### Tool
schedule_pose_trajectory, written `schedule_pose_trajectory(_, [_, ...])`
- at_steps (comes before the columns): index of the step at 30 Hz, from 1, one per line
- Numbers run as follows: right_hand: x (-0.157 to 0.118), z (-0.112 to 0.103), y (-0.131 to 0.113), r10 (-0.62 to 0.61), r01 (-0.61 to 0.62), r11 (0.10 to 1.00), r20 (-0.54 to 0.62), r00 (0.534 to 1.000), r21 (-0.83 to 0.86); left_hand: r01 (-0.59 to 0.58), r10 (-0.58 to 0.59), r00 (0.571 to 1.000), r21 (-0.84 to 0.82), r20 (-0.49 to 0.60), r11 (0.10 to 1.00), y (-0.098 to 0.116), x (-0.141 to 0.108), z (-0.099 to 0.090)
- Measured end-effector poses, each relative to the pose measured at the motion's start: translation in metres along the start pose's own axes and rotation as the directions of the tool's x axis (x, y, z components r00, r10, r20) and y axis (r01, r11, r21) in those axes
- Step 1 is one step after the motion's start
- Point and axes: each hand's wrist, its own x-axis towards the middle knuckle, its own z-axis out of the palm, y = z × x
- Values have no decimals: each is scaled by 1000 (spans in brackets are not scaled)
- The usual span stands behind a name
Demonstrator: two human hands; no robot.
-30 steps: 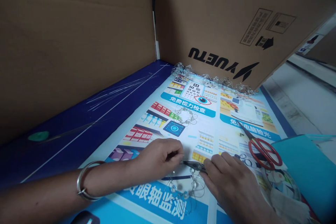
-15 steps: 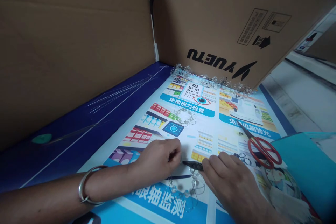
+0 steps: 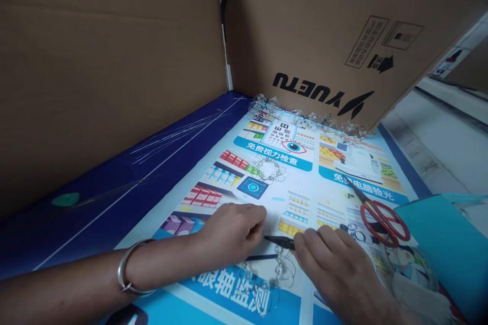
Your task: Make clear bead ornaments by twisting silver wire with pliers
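Observation:
My left hand (image 3: 238, 231), with a silver bangle (image 3: 125, 269) on its wrist, is closed in a pinch; what it grips is hidden. Black-tipped pliers (image 3: 280, 241) are in my right hand (image 3: 331, 259), their tips pointing left, close to the left fingers. Below the tips hangs or lies a loop of clear beads and thin wire (image 3: 272, 282), its upper end near the pliers. Whether the plier jaws hold the wire is too small to tell.
Red-handled scissors (image 3: 385, 221) and a turquoise folder (image 3: 446, 244) lie at right. Another beaded wire ring (image 3: 269, 168) lies ahead. A wire bead row (image 3: 312, 119) lines the cardboard wall (image 3: 305, 25). Loose clear strands (image 3: 175, 134) and a green piece (image 3: 65, 199) are at left.
The bead loop between my hands has swung slightly left and down. My left hand has shifted a little to the right. The view has moved slightly.

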Motion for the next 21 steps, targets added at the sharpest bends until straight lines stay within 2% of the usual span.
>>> schedule_pose_trajectory(6, [0,11,4,181,-195,961,88,980,194,-91,99,991,-96,89,991,-6,2,-4])
schedule_pose_trajectory(9, [0,14,7,245,-263,924,99,965,277,-69,86,992,-165,97,984,-6,3,-7])
schedule_pose_trajectory(13, [-2,13,9,267,-283,912,95,959,297,-41,61,994,-222,85,974,-4,4,-10])
schedule_pose_trajectory(21, [-5,9,10,273,-288,899,93,958,330,-40,54,997,-219,60,975,-7,-1,-7])
